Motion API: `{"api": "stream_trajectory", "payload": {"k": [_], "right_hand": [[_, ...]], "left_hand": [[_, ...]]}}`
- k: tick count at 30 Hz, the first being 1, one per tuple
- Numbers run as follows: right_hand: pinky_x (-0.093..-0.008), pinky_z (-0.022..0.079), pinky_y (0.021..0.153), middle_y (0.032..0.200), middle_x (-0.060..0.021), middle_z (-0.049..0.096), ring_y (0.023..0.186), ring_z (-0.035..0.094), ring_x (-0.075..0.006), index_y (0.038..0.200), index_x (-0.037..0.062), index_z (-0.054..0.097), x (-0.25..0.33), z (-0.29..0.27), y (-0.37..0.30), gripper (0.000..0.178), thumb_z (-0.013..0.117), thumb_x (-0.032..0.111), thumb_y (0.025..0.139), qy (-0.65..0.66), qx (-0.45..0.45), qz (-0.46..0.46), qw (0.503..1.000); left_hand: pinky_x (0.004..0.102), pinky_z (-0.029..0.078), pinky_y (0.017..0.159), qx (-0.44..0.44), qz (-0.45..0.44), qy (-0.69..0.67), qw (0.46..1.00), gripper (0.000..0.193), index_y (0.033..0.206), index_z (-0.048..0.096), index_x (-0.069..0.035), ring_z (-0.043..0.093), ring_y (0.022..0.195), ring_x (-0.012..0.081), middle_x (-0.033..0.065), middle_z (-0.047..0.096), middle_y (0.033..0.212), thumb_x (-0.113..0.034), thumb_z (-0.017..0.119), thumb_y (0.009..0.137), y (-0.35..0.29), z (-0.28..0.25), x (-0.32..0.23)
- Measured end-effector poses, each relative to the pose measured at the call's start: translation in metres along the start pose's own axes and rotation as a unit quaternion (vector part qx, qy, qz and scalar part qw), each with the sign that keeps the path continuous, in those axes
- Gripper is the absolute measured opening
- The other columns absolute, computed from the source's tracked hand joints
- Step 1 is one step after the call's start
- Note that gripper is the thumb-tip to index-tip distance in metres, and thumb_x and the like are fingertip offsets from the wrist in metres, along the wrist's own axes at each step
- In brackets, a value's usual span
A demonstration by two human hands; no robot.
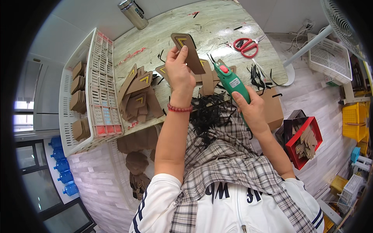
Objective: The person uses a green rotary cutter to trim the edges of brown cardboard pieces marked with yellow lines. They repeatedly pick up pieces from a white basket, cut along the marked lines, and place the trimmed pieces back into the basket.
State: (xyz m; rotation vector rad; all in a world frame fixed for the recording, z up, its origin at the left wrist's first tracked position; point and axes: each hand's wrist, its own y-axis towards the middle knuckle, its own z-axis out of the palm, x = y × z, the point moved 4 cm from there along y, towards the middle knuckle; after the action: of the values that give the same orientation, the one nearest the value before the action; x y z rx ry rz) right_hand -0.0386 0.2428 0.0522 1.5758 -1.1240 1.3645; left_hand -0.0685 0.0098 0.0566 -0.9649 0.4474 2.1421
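My left hand point(181, 73) is closed on a flat brown piece point(193, 54) with a yellow chevron, pinching it by one edge above the table. A red bead bracelet circles that wrist. Wrapped in my right hand point(251, 110) are green electric scissors point(234, 83) with a red switch; their dark, narrow tip points up beside the brown piece, apart from it. More brown pieces point(136, 87) with yellow chevrons lie heaped left of my left hand, and others lie under the held one. Black trimmed strips point(206, 112) cover my plaid apron at the table's front edge.
Red-handled scissors point(246, 47) lie at the table's right. A steel tumbler point(134, 14) stands at the back left. A white plastic basket point(91, 77) on the left holds stacked brown pieces. A red box point(311, 139) of pieces and a fan point(344, 19) are on the right.
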Motion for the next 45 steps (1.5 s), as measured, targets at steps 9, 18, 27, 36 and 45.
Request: {"api": "stream_trajectory", "payload": {"k": [9,18,27,36,45], "right_hand": [[-0.0236,0.039,0.049,0.064,-0.0003,0.055,0.054,0.046,-0.0053,0.103,-0.0005,0.062,-0.006,-0.006,-0.013,0.037,0.068,0.032,0.086,-0.026,-0.006,-0.014,1.000],[-0.0233,0.039,0.049,0.064,0.0009,0.054,0.054,0.046,-0.0053,0.102,-0.0001,0.062,-0.003,-0.008,-0.016,0.038,0.068,0.033,0.086,-0.010,-0.021,-0.013,1.000],[-0.0221,0.039,0.049,0.064,0.0021,0.053,0.053,0.046,-0.0046,0.100,0.0006,0.062,0.004,-0.013,-0.013,0.036,0.068,0.033,0.086,0.002,-0.022,-0.012,1.000],[-0.0210,0.038,0.048,0.068,0.0020,0.055,0.054,0.045,-0.0036,0.101,-0.0001,0.062,0.007,-0.020,-0.014,0.034,0.068,0.030,0.087,0.010,-0.005,-0.004,1.000],[-0.0205,0.037,0.049,0.068,0.0026,0.055,0.055,0.045,-0.0031,0.104,-0.0012,0.061,0.001,-0.027,-0.015,0.035,0.067,0.029,0.087,0.023,0.007,-0.004,1.000]], "left_hand": [[0.0322,0.053,0.071,-0.046,-0.109,-0.055,0.991,0.017,0.100,0.055,-0.004,0.062,0.081,0.0174,0.0056,0.063,0.091,-0.002,0.063,0.085,-0.038,0.002,0.021],[0.0272,0.053,0.071,-0.029,-0.133,-0.087,0.987,0.018,0.101,0.055,-0.001,0.063,0.079,0.0164,0.0077,0.064,0.090,-0.001,0.063,0.085,-0.055,0.011,0.030],[0.0220,0.052,0.063,-0.022,-0.155,-0.042,0.987,0.009,0.090,0.062,0.000,0.063,0.068,0.0131,0.0064,0.066,0.081,0.001,0.066,0.082,-0.063,0.005,0.043],[0.0217,0.050,0.066,0.044,-0.052,0.059,0.996,0.012,0.095,0.067,0.005,0.061,0.072,0.0098,0.0066,0.068,0.087,0.001,0.063,0.084,-0.058,0.000,0.030],[0.0198,0.047,0.063,0.094,0.003,0.216,0.972,0.014,0.095,0.069,0.006,0.057,0.069,0.0058,0.0022,0.066,0.082,-0.001,0.065,0.083,-0.051,0.003,0.015]]}}
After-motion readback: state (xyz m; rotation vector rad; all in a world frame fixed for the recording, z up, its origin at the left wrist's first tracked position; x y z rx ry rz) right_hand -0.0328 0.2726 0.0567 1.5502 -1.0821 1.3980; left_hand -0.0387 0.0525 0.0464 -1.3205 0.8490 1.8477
